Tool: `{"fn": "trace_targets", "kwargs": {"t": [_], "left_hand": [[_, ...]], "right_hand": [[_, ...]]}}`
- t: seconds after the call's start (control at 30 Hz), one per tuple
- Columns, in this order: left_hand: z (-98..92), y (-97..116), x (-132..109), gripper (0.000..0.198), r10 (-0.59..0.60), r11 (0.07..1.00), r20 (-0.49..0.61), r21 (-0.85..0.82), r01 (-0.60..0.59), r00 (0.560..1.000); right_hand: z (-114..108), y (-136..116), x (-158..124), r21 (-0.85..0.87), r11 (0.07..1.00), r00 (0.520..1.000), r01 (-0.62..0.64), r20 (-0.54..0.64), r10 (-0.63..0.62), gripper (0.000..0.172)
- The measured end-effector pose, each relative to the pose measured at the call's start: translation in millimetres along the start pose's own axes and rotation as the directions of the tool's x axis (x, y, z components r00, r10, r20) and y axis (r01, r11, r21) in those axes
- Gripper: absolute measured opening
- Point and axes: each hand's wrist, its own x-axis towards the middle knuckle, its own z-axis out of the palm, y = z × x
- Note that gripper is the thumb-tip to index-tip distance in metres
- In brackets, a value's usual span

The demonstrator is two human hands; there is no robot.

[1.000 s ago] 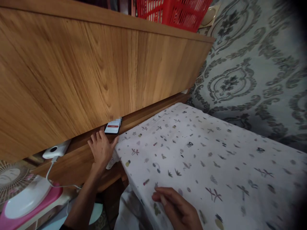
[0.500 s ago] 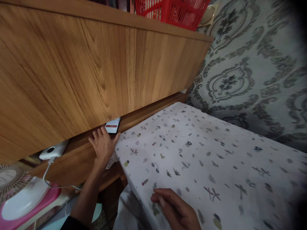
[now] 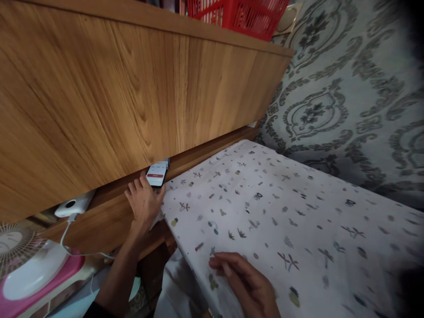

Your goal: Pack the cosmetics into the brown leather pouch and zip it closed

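Observation:
A phone (image 3: 157,174) with a lit screen lies at the foot of the wooden panel, partly under its lower edge. My left hand (image 3: 144,197) is beside the phone's near end, fingers spread, thumb and index finger at its corners. Over the near edge of the white patterned bedding (image 3: 265,212), my right hand (image 3: 243,282) hovers with its fingers drawn together. Nothing shows between those fingers.
The wooden panel (image 3: 139,97) spans the upper left, with a red basket (image 3: 245,17) above. A white device (image 3: 74,206) with a cable sits left of my hand. A fan (image 3: 15,243) and a pink-and-white object (image 3: 39,274) are at lower left. Patterned wallpaper (image 3: 331,106) covers the right.
The phone shows slightly more below the panel and sits a little to the right. My left hand has shifted slightly right with it. My right hand has moved up a little.

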Motion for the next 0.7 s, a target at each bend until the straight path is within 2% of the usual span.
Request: {"fn": "trace_targets", "kwargs": {"t": [0.07, 0.17, 0.3, 0.43, 0.57, 0.7], "left_hand": [[-2.9, -2, -9, 0.075, 0.002, 0.999, -0.001, -0.052, -0.002, 1.000], [-8.7, -5, -22, 0.074, -0.003, 0.981, 0.003, -0.192, 0.003, 1.000], [-21.3, 2, -44, 0.065, 0.047, 0.896, 0.022, -0.444, -0.032, 0.999], [-34.2, 27, -81, 0.064, 0.227, 0.765, 0.020, -0.622, -0.166, 0.974], [-39.9, 55, -120, 0.065, 0.416, 0.662, -0.008, -0.683, -0.308, 0.910], [-39.5, 77, -144, 0.077, 0.485, 0.600, -0.083, -0.692, -0.400, 0.871]], "right_hand": [[-3, 0, 3, 0.058, 0.998, 0.999, -0.037, -0.002, 0.037, 0.045], [-3, 1, 12, 0.300, 0.947, 0.992, -0.116, 0.084, 0.096, 0.047], [9, 4, 23, 0.600, 0.758, 0.963, -0.257, 0.227, 0.146, 0.054], [20, -2, 33, 0.733, 0.586, 0.938, -0.346, 0.271, 0.216, 0.057], [10, -16, 37, 0.817, 0.516, 0.964, -0.257, 0.183, 0.192, 0.059], [-12, -27, 26, 0.858, 0.490, 0.981, -0.153, 0.074, 0.177, 0.065]]}}
